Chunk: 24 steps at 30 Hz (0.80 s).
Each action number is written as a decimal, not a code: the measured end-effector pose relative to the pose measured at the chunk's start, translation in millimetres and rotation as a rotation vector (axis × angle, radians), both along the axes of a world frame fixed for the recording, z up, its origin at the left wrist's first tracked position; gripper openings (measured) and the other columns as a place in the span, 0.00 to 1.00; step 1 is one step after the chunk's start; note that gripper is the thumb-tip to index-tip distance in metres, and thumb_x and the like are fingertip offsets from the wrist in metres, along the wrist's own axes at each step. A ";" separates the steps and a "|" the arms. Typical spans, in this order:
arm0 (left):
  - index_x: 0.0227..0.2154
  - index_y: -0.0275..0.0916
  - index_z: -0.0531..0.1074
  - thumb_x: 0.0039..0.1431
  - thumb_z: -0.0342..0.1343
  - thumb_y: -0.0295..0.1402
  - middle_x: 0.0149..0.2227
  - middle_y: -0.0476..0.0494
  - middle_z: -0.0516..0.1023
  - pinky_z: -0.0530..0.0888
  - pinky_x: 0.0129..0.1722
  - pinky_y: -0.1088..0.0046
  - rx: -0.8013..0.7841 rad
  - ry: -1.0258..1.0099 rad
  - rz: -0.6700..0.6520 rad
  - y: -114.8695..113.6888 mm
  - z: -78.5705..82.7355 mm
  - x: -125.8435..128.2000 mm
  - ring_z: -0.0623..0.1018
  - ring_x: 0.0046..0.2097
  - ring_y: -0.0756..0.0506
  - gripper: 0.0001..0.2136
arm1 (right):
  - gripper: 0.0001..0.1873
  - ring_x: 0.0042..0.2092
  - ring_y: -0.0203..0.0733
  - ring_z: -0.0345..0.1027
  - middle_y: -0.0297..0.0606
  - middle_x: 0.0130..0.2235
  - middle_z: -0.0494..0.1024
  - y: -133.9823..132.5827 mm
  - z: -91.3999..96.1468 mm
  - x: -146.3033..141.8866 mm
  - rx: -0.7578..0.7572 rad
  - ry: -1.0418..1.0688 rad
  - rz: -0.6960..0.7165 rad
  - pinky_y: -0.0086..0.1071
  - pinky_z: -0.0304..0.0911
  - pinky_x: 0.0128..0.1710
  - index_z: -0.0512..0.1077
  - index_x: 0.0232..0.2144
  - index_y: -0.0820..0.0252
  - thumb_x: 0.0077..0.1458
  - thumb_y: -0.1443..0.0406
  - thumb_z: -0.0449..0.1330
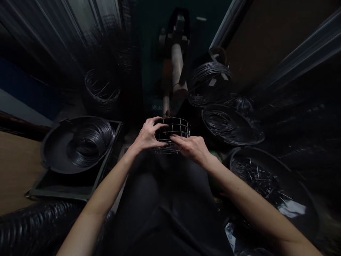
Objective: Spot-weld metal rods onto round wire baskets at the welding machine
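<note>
Half-open left hand point(147, 136) and close-fingered right hand point(195, 146) hold a wire basket point(181, 132) from either side, apparently adjusting it, which calls for steadiness.

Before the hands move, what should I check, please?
1. Bare left hand holding the round, shiny silver wire frame: ok.
2. Bare right hand touching that frame: ok.
3. Gloves on: not ok, both hands are bare.
4. Frame touching the lower pale, rod-shaped machine part: cannot tell.
5. Short, shiny metal wire pieces lying in the round black pan at right: ok.
</note>
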<state>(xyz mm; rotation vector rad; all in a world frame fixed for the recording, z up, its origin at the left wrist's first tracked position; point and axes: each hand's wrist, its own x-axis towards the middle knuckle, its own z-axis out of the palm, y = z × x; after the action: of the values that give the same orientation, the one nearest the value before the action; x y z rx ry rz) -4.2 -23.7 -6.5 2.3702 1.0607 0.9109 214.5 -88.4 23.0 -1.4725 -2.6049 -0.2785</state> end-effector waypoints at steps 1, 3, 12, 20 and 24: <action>0.50 0.43 0.72 0.40 0.73 0.38 0.60 0.37 0.65 0.67 0.61 0.50 -0.009 -0.009 0.004 0.6 -1.7 0.0 0.66 0.61 0.34 0.31 | 0.18 0.32 0.37 0.77 0.32 0.51 0.78 0.8 -0.1 -0.1 -0.006 0.001 0.004 0.29 0.59 0.25 0.75 0.52 0.48 0.63 0.65 0.54; 0.50 0.43 0.73 0.40 0.73 0.39 0.59 0.37 0.66 0.68 0.61 0.51 -0.028 -0.022 0.015 4.1 -2.7 0.5 0.66 0.61 0.34 0.31 | 0.18 0.32 0.37 0.77 0.33 0.51 0.79 5.0 0.4 -0.3 -0.011 0.014 0.001 0.30 0.59 0.25 0.76 0.52 0.48 0.64 0.64 0.54; 0.50 0.43 0.73 0.39 0.73 0.37 0.58 0.38 0.66 0.67 0.61 0.52 -0.044 0.013 0.046 31.6 8.0 2.8 0.67 0.60 0.34 0.31 | 0.16 0.35 0.38 0.78 0.31 0.49 0.80 31.7 1.5 -1.5 0.047 0.068 -0.017 0.28 0.58 0.25 0.76 0.51 0.46 0.65 0.62 0.53; 0.50 0.41 0.72 0.40 0.72 0.41 0.57 0.39 0.69 0.67 0.61 0.52 -0.059 0.004 0.006 37.4 6.8 1.4 0.69 0.59 0.35 0.31 | 0.17 0.36 0.37 0.76 0.33 0.49 0.81 22.4 0.6 -0.2 0.022 0.158 -0.138 0.30 0.56 0.26 0.75 0.52 0.48 0.66 0.60 0.52; 0.49 0.42 0.72 0.38 0.73 0.41 0.57 0.39 0.69 0.67 0.61 0.53 -0.068 0.001 0.016 43.5 8.7 1.9 0.69 0.59 0.35 0.32 | 0.13 0.35 0.35 0.72 0.36 0.46 0.80 23.1 -4.5 1.5 0.057 0.239 -0.248 0.28 0.53 0.26 0.78 0.43 0.53 0.65 0.61 0.53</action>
<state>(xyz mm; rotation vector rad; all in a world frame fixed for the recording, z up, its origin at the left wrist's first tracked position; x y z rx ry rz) -2.3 19.8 2.2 2.3104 1.0954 0.8652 216.0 -65.3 18.5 -1.6949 -2.2154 -0.1867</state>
